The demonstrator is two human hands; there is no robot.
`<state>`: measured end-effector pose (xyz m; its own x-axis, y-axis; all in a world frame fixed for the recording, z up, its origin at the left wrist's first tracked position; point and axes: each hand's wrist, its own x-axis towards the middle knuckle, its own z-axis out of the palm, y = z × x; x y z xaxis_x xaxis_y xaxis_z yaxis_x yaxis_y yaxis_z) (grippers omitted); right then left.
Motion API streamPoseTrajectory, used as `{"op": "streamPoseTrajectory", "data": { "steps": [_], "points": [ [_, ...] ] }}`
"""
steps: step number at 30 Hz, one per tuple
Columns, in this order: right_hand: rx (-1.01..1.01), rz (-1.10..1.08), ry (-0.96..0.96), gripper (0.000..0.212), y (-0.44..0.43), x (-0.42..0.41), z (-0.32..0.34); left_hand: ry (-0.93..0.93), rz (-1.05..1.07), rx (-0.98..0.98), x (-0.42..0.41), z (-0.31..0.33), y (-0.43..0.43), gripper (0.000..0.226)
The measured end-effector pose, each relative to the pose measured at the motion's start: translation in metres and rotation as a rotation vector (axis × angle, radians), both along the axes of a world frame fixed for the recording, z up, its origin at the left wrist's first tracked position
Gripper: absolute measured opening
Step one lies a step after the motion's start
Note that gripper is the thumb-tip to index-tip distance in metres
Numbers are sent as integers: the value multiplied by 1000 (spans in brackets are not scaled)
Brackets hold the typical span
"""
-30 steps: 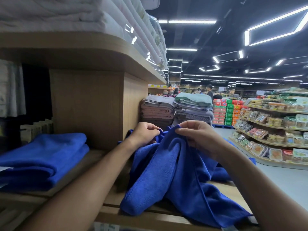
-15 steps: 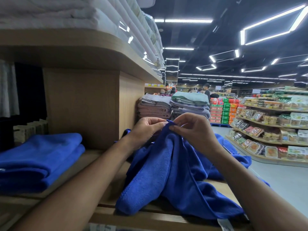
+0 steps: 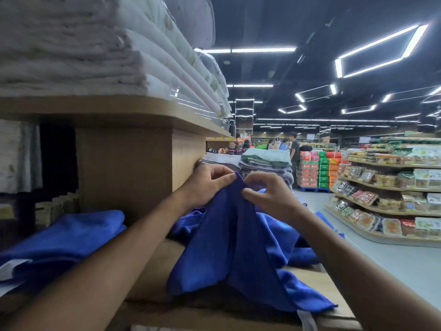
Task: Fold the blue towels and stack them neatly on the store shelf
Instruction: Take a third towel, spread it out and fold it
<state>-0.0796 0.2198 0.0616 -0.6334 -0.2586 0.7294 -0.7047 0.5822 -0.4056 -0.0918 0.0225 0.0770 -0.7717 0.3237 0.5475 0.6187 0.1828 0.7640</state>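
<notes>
Blue towel [image 3: 233, 247]: soft, light, limp microfibre, draped over shelf [image 3: 317, 283]. Left hand [image 3: 207, 185] and right hand [image 3: 269, 199], close together, both pinch its top corner. Best held at corners.

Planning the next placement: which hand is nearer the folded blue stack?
Left. The left hand pinches the lifted towel right of the folded blue stack; the right hand is farther right.
</notes>
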Motion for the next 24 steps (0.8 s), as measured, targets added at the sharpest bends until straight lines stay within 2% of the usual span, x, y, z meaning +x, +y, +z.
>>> {"op": "streamPoseTrajectory", "data": {
  "steps": [3,9,12,17,20,24],
  "points": [
    [38,17,-2,7,6,16,35,102,56,-37,15,28,5,14],
    [198,-27,-166,21,21,55,95,301,228,-70,48,84,30,20],
    [226,-77,-229,45,28,75,119,373,317,-79,60,109,41,21],
    [297,-132,-337,35,48,103,145,366,384,60,68,147,43,24],
    [306,-92,-372,35,58,120,156,444,465,74,72,160,41,25],
    [350,-26,-516,25,67,146,167,581,519,92,86,167,39,23]
  ]
}}
